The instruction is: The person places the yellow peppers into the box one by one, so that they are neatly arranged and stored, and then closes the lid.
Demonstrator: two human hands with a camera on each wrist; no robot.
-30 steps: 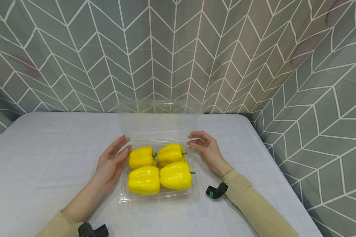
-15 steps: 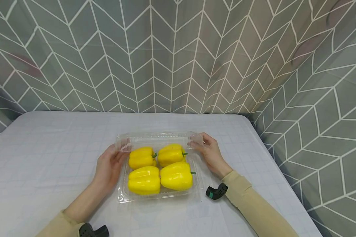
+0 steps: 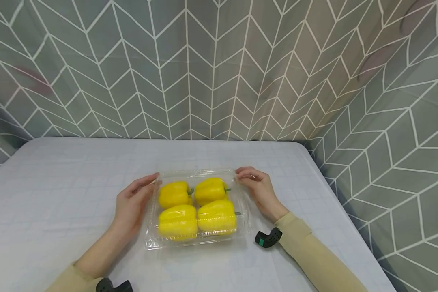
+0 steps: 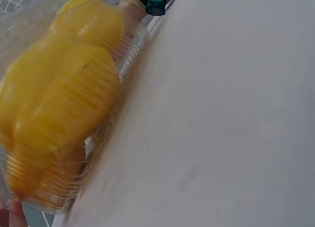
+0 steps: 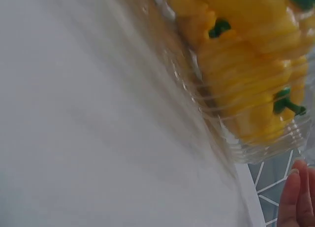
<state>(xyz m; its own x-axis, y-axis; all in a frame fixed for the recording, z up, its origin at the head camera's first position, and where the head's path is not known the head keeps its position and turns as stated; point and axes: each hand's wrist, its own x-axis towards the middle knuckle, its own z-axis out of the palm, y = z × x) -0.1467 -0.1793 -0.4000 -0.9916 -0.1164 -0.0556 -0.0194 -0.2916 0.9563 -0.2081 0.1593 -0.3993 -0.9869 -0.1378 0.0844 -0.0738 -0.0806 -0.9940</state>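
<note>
A clear plastic clamshell container sits on the table with several yellow bell peppers inside. Its transparent lid lies over the peppers; whether it is latched, I cannot tell. My left hand is beside the far left corner, fingers extended along the edge, the tips near or touching the plastic. At the far right corner is my right hand, its fingers loosely bent by the rim. The right wrist view shows green stems through ribbed plastic, and the right fingers near its corner. In the left wrist view the peppers fill the left side.
A white cloth covers the table. Grey curtains with white zigzag lines hang behind and to the right. Black devices are worn at both wrists, over beige sleeves.
The lid stood upright behind the peppers, tilted forward, and now lies down over them. Both hands have stayed near the far corners, shifting only slightly.
</note>
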